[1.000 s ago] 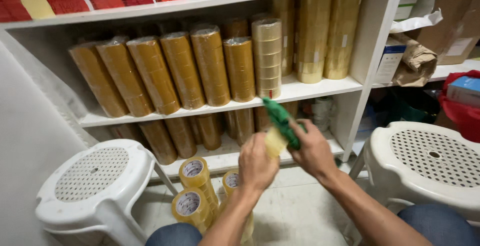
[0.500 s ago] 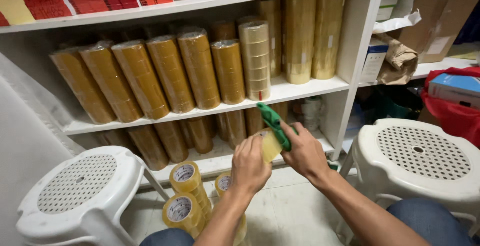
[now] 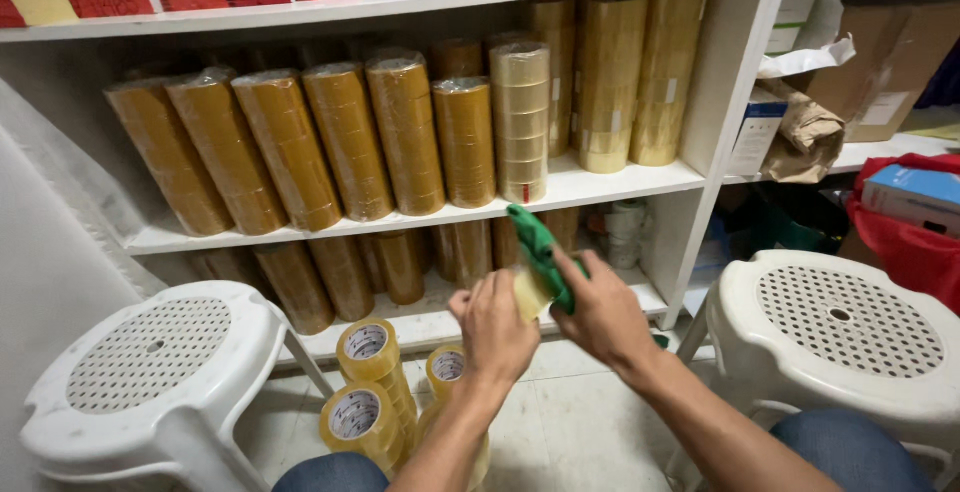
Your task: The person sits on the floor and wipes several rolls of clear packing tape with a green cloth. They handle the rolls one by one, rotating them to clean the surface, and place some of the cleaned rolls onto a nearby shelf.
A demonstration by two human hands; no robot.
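Observation:
My left hand [image 3: 495, 324] grips a roll of yellowish packing tape [image 3: 530, 292] held in front of the shelf. My right hand [image 3: 600, 307] is closed on a green tape dispenser [image 3: 540, 247] that sits against that roll and points up to the left. Both hands meet at chest height, just in front of the lower shelf [image 3: 430, 322]. Below them, between my knees, stand three wrapped stacks of tape rolls [image 3: 370, 377] on the floor.
White shelving [image 3: 600, 184] holds rows of wrapped brown tape stacks [image 3: 350, 137], red packets on top. A white perforated stool [image 3: 150, 372] stands at left, another [image 3: 850, 322] at right. Boxes, a paper bag [image 3: 810, 132] and a red bag [image 3: 915, 242] fill the right shelves.
Both hands with the roll and green dispenser stay together in front of the shelf; the view has shifted slightly left and down. Grip looks unchanged.

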